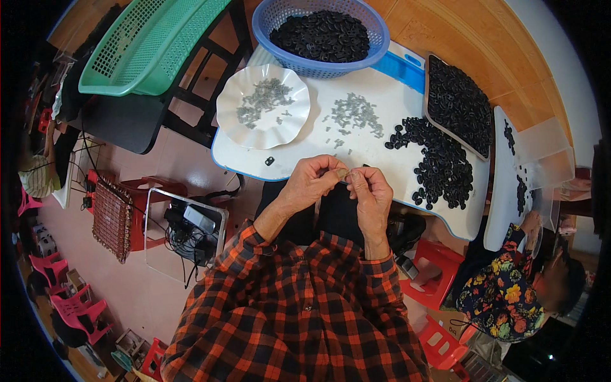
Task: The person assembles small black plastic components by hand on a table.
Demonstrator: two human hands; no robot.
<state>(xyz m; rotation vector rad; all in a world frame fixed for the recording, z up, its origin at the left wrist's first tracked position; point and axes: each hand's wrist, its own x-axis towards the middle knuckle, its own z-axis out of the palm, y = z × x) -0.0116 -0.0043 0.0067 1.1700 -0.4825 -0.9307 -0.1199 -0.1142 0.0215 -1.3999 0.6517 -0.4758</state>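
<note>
The tiny piece pinched between both hands is too small to tell.

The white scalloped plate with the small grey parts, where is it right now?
In the head view, the white scalloped plate sits at the table's left end, below the blue basket, left of the loose grey parts.

Pale pink floor (pixel 127 280) with red plastic stools (pixel 439 267), pink chairs (pixel 76 312) and a wooden wall (pixel 458 32).

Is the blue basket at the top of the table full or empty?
Nearly full: the blue basket holds a heap of small black parts rising almost to its rim.
</note>
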